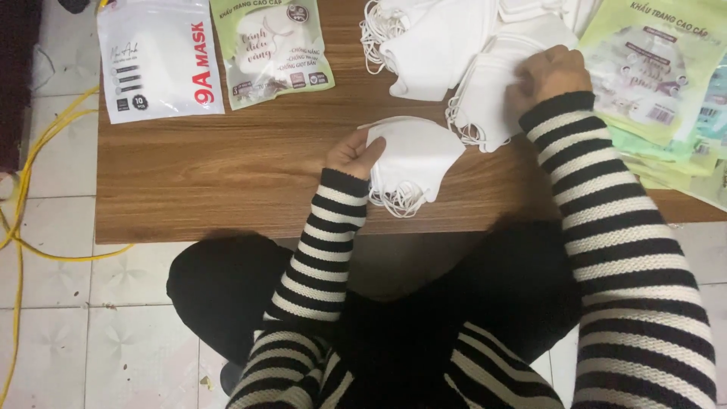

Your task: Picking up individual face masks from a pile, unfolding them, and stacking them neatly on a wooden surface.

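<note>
A low wooden table spans the view above a tiled floor, its near edge just beyond the person's knees; bare wood lies open left of centre. At the far edge, a large heap of white masks. Two flat pouches lie far left, white and green; more pouches, too overlapped to count, fan out right. The left hand pinches a small stack of folded masks mid-table. The right hand, fingers curled, grips a mask in another pile.
</note>
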